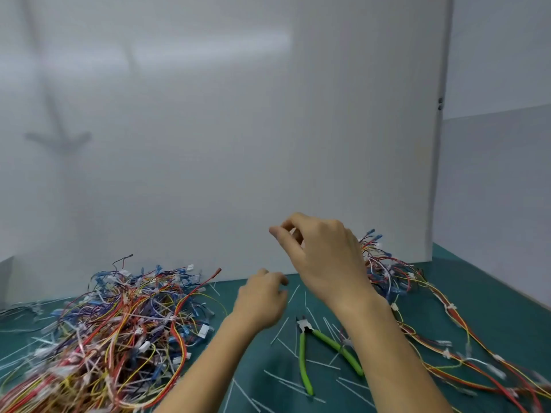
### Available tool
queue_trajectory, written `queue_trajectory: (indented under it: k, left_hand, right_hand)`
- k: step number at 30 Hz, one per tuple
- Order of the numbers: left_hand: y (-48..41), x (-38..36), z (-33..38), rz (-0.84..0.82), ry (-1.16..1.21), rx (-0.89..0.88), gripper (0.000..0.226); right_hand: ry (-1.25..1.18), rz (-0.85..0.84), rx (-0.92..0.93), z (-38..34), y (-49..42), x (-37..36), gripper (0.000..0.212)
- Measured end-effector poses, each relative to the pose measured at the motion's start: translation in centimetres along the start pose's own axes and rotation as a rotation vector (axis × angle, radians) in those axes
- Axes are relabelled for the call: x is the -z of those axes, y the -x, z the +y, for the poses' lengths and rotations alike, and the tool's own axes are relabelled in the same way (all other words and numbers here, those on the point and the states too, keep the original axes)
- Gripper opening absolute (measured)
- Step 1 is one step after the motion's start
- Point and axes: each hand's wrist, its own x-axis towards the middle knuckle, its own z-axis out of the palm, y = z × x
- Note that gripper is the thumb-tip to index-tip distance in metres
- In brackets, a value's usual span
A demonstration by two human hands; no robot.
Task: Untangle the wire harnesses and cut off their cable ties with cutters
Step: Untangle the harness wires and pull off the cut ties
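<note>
A big tangled pile of wire harnesses (119,329) in red, yellow, blue and white covers the left of the green mat. A second, looser harness bundle (393,272) trails from the back right toward the front right. Green-handled cutters (307,353) lie on the mat between my forearms, jaws pointing away. My right hand (325,257) is raised above the mat, thumb and fingers pinching a small white cable tie piece (294,233). My left hand (262,302) hovers lower, left of the cutters, with fingers loosely curled and nothing seen in it.
Several cut white cable ties (280,329) lie scattered on the green mat (492,308) around the cutters. A white panel (238,144) stands upright right behind the work area, with a lower grey partition (495,189) at the right.
</note>
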Motion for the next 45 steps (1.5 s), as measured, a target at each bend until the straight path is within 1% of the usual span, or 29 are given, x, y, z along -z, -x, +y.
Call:
queue_trajectory:
  k: [3,5,7,9,11,12,14,15,16,17,20,22,24,25,27,29,30,31,32,33,35,37,38,39,41,42,43,45]
  left_hand:
    - [0.1,0.6,-4.4,0.162,-0.2,0.142,0.036]
    - [0.7,1.5,-6.8,0.244,-0.304,0.217,0.033]
    - [1.6,2.2,-8.5,0.272,-0.347,0.3,0.027]
    - [2.4,2.5,-10.0,0.246,-0.325,0.386,0.024]
    - [3.4,2.4,-10.7,0.207,-0.334,0.433,0.026]
    - [3.8,2.1,-10.9,0.182,-0.357,0.436,0.031]
    - [4.6,1.2,-11.0,0.109,-0.407,0.437,0.042]
    - [4.8,0.7,-10.9,0.072,-0.429,0.443,0.042]
    - [5.0,0.3,-10.9,0.047,-0.456,0.439,0.037]
    - [5.2,0.0,-10.6,0.03,-0.481,0.44,0.032]
    - [5.7,0.1,-10.0,0.051,-0.511,0.433,0.034]
    - [6.0,0.3,-9.5,0.056,-0.487,0.425,0.034]
    - [6.2,0.6,-9.1,0.018,-0.43,0.436,0.038]
    - [6.4,0.7,-9.0,-0.011,-0.401,0.429,0.041]
    - [6.6,0.9,-8.6,-0.038,-0.351,0.361,0.042]
    - [6.8,1.6,-7.9,0.028,-0.31,0.281,0.038]
    - [6.9,2.1,-7.5,0.079,-0.282,0.246,0.034]
    - [7.0,2.7,-7.0,0.113,-0.23,0.209,0.032]
    - [7.0,3.1,-6.6,0.12,-0.147,0.162,0.031]
    - [7.0,3.5,-6.4,0.104,-0.04,0.105,0.031]
    - [7.3,4.4,-6.1,0.027,0.141,0.008,0.036]
    - [7.6,5.4,-6.4,-0.04,0.177,-0.016,0.044]
    - [7.8,5.9,-6.7,-0.036,0.148,0.0,0.047]
    - [8.1,6.5,-7.0,0.02,0.108,0.031,0.046]
    - [8.6,7.7,-8.4,0.231,0.009,0.165,0.043]
    - [8.8,8.1,-9.3,0.334,-0.038,0.27,0.048]
    - [9.1,8.5,-10.3,0.4,-0.099,0.384,0.054]
    - [9.5,8.8,-12.7,0.417,-0.204,0.585,0.058]
  right_hand:
    - [-0.005,0.083,0.012,-0.1,0.7,-1.9,0.03]
    - [0.001,0.083,-0.017,-0.1,1.7,-4.1,0.029]
    - [0.007,0.038,-0.057,-0.2,3.1,-6.5,0.028]
    - [0.017,-0.021,-0.085,-0.4,4.6,-8.7,0.025]
    - [0.08,-0.064,-0.071,-0.9,6.1,-10.3,0.023]
    - [0.135,-0.09,-0.022,-1.4,6.8,-10.9,0.03]
    - [0.253,-0.129,0.086,-2.0,8.4,-12.4,0.052]
    - [0.284,-0.151,0.11,-2.3,9.0,-13.0,0.061]
    - [0.291,-0.177,0.116,-2.5,9.6,-13.5,0.065]
    - [0.293,-0.195,0.12,-2.6,10.1,-14.0,0.063]
    - [0.267,-0.245,0.15,-2.9,11.0,-14.2,0.042]
    - [0.208,-0.243,0.145,-2.9,11.2,-13.9,0.032]
    - [0.106,-0.22,0.096,-2.5,11.2,-13.7,0.022]
    - [0.05,-0.233,0.071,-2.4,11.1,-13.5,0.022]
    - [-0.078,-0.267,0.117,-2.2,10.9,-13.3,0.037]
    - [-0.147,-0.332,0.189,-2.2,10.7,-13.1,0.061]
    - [-0.2,-0.354,0.17,-2.3,10.8,-13.1,0.07]
    - [-0.248,-0.349,0.114,-2.4,10.8,-13.1,0.072]
    - [-0.282,-0.306,0.049,-2.3,10.7,-13.2,0.068]
    - [-0.301,-0.243,-0.021,-2.1,10.7,-13.3,0.06]
    - [-0.296,-0.113,-0.061,-1.4,10.3,-13.2,0.04]
    - [-0.297,-0.045,-0.082,-0.8,10.2,-13.2,0.023]
    - [-0.309,-0.042,-0.114,-0.5,10.2,-13.3,0.018]
    - [-0.307,-0.048,-0.153,-0.4,10.2,-13.4,0.015]
    - [-0.271,-0.037,-0.21,-0.4,10.2,-13.4,0.01]
    - [-0.257,-0.015,-0.232,-0.5,10.1,-13.4,0.012]
    - [-0.254,0.011,-0.263,-0.6,10.0,-13.4,0.018]
    - [-0.271,0.051,-0.343,-0.5,9.5,-13.1,0.03]
